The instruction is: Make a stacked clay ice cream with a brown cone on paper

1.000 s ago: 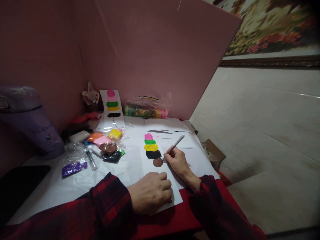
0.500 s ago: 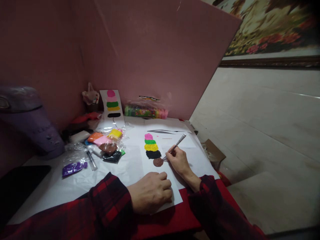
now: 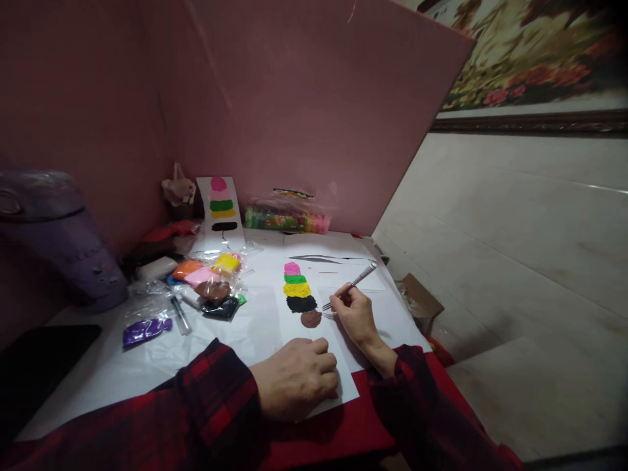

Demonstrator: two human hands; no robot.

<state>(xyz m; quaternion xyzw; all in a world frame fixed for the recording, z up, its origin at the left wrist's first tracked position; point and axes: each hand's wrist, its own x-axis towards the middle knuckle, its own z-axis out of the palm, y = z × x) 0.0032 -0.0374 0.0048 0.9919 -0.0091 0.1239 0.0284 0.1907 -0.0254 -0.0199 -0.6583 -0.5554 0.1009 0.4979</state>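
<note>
While the disc [image 3: 311,319] bears its first ridges: fork [image 3: 362,275] raised

As the tines hang clear of the clay, the step in hand is judged to be texturing, at a pause between strokes.

Right hand [image 3: 354,315]: fingers clamped on the fork low down, handle slanting up and away to the right; tines just beside the disc, apart from it, their shadow on the sheet [image 3: 343,376].
Left hand [image 3: 299,378]: resting on the sheet's near end, fingers bent and close together; whether they grip anything beneath cannot be told.

Next move, by judgement: any further stroke calls for tines set lightly on the disc and drawn evenly, sheet kept steady.

Disc: brown, roundish, flat; curved ridges across its face. Lies on the sheet at the counter [image 3: 402,333], directly below the black band [image 3: 301,303]; contact between the two too fine to tell.
Above, in order: yellow band [image 3: 297,289], green band [image 3: 295,279], pink cap [image 3: 292,268]; all rough-surfaced.

Behind, leaning: card [image 3: 222,205] with similar colour patches, smoother in look.
</note>
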